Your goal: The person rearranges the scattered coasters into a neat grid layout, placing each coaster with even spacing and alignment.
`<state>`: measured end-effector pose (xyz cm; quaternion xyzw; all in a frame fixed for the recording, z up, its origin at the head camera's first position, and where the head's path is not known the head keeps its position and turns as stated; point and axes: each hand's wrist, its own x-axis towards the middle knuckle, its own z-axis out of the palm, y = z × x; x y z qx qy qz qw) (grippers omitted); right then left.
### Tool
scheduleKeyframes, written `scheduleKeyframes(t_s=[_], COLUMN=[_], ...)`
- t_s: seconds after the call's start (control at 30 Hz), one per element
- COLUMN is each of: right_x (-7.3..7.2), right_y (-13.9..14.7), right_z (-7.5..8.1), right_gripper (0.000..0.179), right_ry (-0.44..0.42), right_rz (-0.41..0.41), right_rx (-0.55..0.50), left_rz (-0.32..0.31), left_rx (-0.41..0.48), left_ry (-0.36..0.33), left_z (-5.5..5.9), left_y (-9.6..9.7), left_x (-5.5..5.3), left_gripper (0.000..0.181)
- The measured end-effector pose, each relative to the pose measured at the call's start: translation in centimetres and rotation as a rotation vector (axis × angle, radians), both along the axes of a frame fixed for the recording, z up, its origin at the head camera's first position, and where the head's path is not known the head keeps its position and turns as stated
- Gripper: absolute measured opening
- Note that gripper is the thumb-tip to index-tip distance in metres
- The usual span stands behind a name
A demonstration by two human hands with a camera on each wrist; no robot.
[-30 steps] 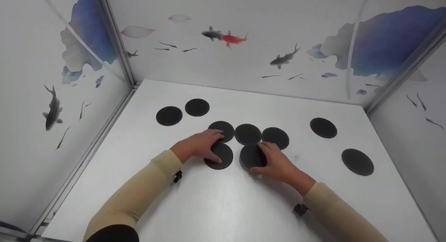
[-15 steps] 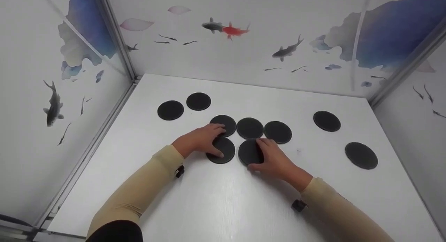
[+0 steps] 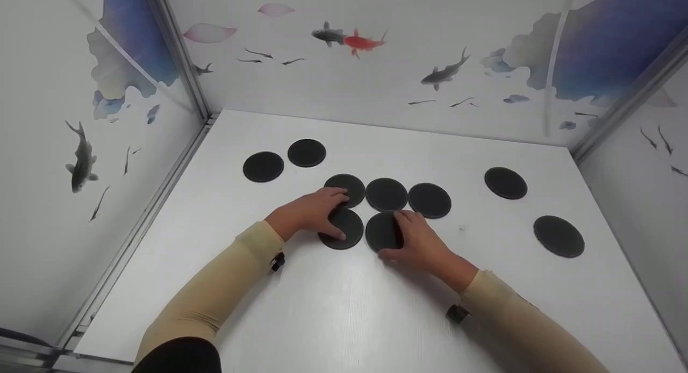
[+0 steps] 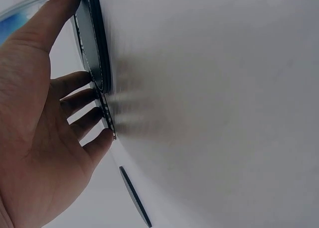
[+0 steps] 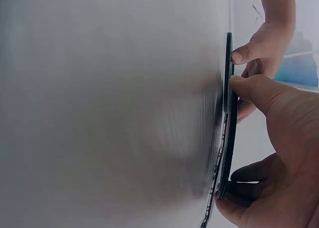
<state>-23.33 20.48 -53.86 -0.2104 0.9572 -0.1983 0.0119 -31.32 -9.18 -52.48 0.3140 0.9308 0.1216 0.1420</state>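
Observation:
Black round coasters lie on the white table. My right hand (image 3: 422, 244) grips one coaster (image 3: 382, 232) by its edge, thumb at the near side and fingers at the far side. In the right wrist view this coaster (image 5: 231, 138) appears edge-on, close over the tabletop. My left hand (image 3: 314, 214) rests with its thumb on the neighbouring coaster (image 3: 346, 222) and its relaxed fingers on the coaster behind it (image 3: 352, 185). Only a narrow gap parts the two front coasters. Just behind them sit a middle coaster (image 3: 386, 194) and a right-hand coaster (image 3: 430, 200), forming a row.
Two loose coasters, one at the left (image 3: 263, 166) and one beside it (image 3: 307, 152), lie toward the back left. On the right are a far coaster (image 3: 506, 183) and a nearer coaster (image 3: 559, 236). Printed panels (image 3: 376, 93) wall the table (image 3: 322, 319) at back and sides.
My right hand has moved its coaster left, narrowing the gap to the one under my left thumb. My left hand stays on its coasters. The head view has tilted down slightly.

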Motion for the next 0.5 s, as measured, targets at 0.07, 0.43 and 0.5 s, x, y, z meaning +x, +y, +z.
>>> scheduleKeyframes(t_s=[0.07,0.43,0.5], right_x=[-0.05,-0.25,-0.28], right_y=[-0.13,-0.33,-0.33], right_z=[0.01,-0.17,-0.16], right_gripper=[0.105,0.106,0.106], right_ry=[-0.006,0.004,-0.001], right_rz=[-0.007,-0.005,-0.007], right_rx=[0.005,0.015,0.016], left_rz=[0.003,0.002,0.0], left_rx=[0.002,0.006,0.013], left_ry=[0.0,-0.003,-0.005], left_z=[0.04,0.28,0.41], left_y=[-0.02,0.03,0.03], left_x=[0.01,0.21,0.27], left_gripper=[0.101,0.1,0.1])
